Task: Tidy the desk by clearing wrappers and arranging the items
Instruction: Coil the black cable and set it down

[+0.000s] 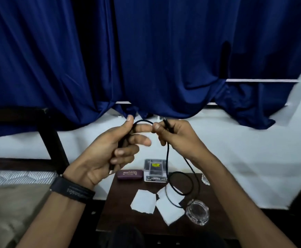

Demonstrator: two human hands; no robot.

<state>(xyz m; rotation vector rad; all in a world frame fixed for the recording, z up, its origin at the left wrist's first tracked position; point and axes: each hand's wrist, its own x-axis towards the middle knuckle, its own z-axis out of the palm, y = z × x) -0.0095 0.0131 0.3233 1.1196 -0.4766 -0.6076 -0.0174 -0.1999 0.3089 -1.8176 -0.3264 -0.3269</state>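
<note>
The fingers [139, 140] of the left hand [108, 149] are curling round gathered turns of the black cable [167, 158]. The right hand [174, 135] is pinching it near the plug end. The rest is hanging in a loop down to the tabletop [117, 212], so coiling looks about half done. White wrappers [143, 201] are lying there, not yet cleared, one under the trailing loop. A glass ashtray [197, 213], maroon case [130, 174] and clear box [155, 169] are awaiting arranging.
</note>
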